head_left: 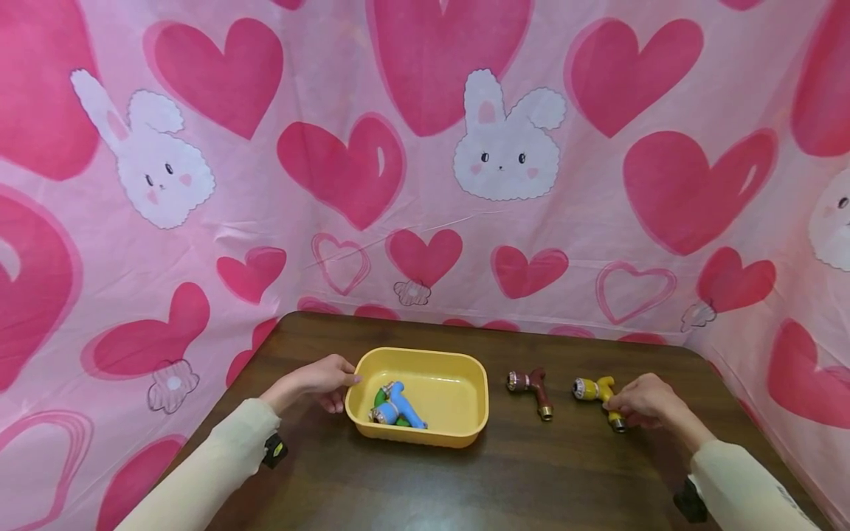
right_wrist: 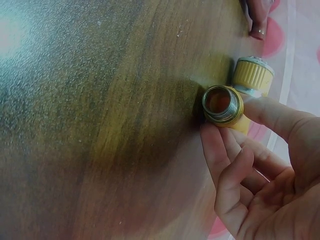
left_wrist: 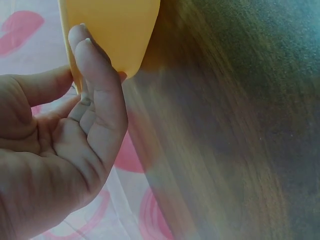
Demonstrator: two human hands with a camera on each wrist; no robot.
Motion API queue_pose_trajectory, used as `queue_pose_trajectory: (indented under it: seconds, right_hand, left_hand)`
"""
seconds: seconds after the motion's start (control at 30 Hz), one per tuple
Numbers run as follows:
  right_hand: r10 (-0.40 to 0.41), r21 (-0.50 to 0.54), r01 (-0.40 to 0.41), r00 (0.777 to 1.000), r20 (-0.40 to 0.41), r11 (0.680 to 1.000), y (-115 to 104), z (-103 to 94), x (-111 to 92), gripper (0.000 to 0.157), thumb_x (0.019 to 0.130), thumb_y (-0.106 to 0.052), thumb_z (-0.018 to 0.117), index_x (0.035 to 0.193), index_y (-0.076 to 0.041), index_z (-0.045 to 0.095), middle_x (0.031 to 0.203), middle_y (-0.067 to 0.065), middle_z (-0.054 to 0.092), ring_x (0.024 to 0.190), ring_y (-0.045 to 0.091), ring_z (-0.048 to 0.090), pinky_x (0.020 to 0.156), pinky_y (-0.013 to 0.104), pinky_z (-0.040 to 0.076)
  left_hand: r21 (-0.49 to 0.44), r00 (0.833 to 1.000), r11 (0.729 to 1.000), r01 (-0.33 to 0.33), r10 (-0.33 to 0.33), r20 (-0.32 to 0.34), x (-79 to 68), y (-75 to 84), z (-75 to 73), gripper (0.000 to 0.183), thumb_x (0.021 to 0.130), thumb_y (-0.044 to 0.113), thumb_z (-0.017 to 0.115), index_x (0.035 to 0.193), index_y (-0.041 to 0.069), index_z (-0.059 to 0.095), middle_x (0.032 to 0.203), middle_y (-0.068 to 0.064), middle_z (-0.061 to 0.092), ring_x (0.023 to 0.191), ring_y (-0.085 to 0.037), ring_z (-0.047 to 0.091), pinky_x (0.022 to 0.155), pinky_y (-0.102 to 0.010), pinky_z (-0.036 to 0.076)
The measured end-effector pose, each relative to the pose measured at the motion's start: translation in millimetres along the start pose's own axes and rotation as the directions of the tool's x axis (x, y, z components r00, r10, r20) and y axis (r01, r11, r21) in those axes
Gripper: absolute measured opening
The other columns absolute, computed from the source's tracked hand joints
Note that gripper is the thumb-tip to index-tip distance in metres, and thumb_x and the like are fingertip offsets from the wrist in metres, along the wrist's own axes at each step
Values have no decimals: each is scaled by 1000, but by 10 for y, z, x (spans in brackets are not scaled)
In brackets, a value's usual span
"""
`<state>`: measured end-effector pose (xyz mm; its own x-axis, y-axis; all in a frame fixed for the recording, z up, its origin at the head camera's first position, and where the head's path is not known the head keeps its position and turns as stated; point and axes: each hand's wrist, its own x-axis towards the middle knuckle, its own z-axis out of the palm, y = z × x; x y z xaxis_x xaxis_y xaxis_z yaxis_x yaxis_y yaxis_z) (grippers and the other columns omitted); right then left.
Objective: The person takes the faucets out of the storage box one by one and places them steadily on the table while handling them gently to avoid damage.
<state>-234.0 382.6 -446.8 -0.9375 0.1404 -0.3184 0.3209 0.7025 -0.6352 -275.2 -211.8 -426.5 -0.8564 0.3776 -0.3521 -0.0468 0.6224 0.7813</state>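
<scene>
Yellow is the tap [head_left: 606,389] I have pinched between the thumb and fingers of my right hand [head_left: 645,400], close to its threaded metal end, over on the right of the desk [head_left: 465,487]; whether it has left the surface I cannot tell. My left hand [head_left: 325,380] pinches the left rim of the pale yellow tray [head_left: 458,398].

Since I hold the tap towards one end, the bulky knob could swing down and twist it from my fingers. Carried low towards the tray, it might knock the dark red tap [head_left: 538,385], which lies in between. A tug on the rim could tip the tray and set the blue tap [head_left: 401,405] sliding off the green tap [head_left: 381,397] (that one is mostly hidden, so I judge it by its edges).

Counting up: four taps, one of each colour, two inside the tray and two outside; one tray; two hands, both occupied.
</scene>
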Motion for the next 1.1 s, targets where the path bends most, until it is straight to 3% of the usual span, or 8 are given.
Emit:
queue_pose_trajectory:
  seconds: [0.2, 0.63, 0.9, 1.1]
  right_hand:
    - [-10, -29, 11, 1000, 1, 1000, -12, -2, -1, 26, 86, -25, 86, 89, -1, 79, 72, -2, 70, 64, 17, 68, 55, 32, 54]
    - [-29, -45, 28, 1000, -2, 999, -13, -3, -40, 23, 89, -25, 84, 87, -3, 77, 70, -1, 68, 63, 17, 65, 55, 32, 54]
    - [-37, -48, 37, 999, 8, 998, -57, -43, -72, 26, 92, -25, 81, 90, 0, 77, 74, 0, 71, 67, 18, 69, 59, 36, 57]
    - [-60, -51, 59, 998, -3, 997, -86, -95, -82, 25, 89, -26, 84, 91, -1, 78, 76, 2, 72, 66, 19, 70, 56, 37, 58]
  left_hand:
    - [-20, 1000, 1000, 0, 0, 14, -18, 3, -15, 23, 109, 10, 55, 107, -6, 70, 65, -10, 63, 48, -13, 59, 50, -28, 58]
    - [-11, 1000, 1000, 5, -5, -26, -2, -3, 35, 22, 109, 9, 55, 104, -5, 71, 64, -9, 61, 48, -14, 58, 48, -28, 56]
    - [-11, 1000, 1000, 16, -17, -24, 6, 1, 45, 21, 108, 8, 55, 105, -5, 71, 65, -10, 61, 47, -14, 58, 48, -28, 57]
    - [-2, 999, 1000, 17, -17, -30, -2, 4, 48, 21, 108, 8, 56, 104, -5, 71, 64, -10, 61, 48, -14, 58, 49, -29, 57]
